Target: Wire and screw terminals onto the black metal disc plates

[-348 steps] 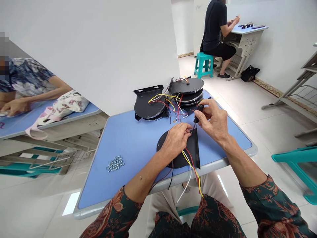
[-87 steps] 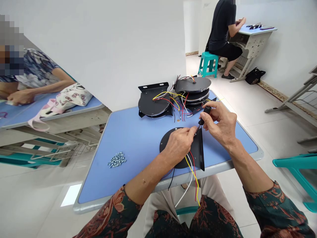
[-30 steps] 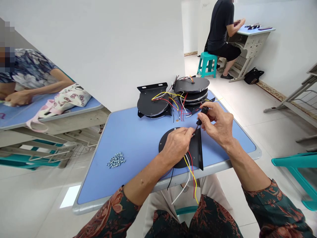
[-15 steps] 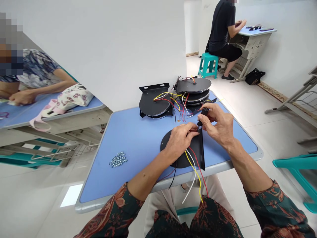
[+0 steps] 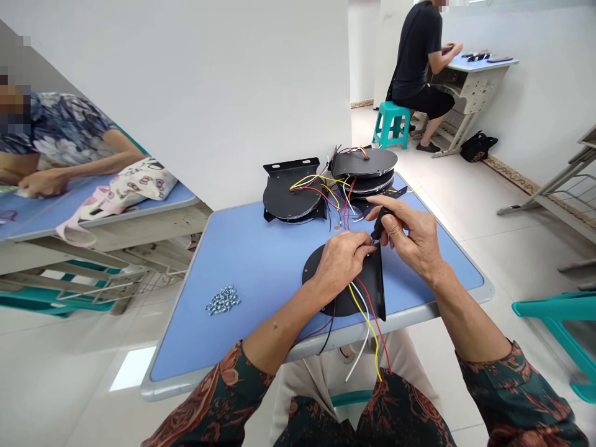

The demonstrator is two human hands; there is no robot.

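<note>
My left hand rests on a round black metal plate with a flat bracket side, its fingers pinching at the plate's upper edge. My right hand grips a small black-handled screwdriver, whose tip meets the spot under my left fingertips. Yellow, white, red and black wires run from the plate over the table's front edge and hang down. Behind my hands stand a stack of similar wired plates and a single plate, with tangled coloured wires between them.
A small heap of metal nuts lies on the blue table to my left. A seated person works at a neighbouring desk on the left, beside a pink-and-white bag. Another person sits on a teal stool at a far desk.
My right hand has shifted slightly, lowering the screwdriver handle toward my left fingers. The plate and hanging wires stay nearly in place.
</note>
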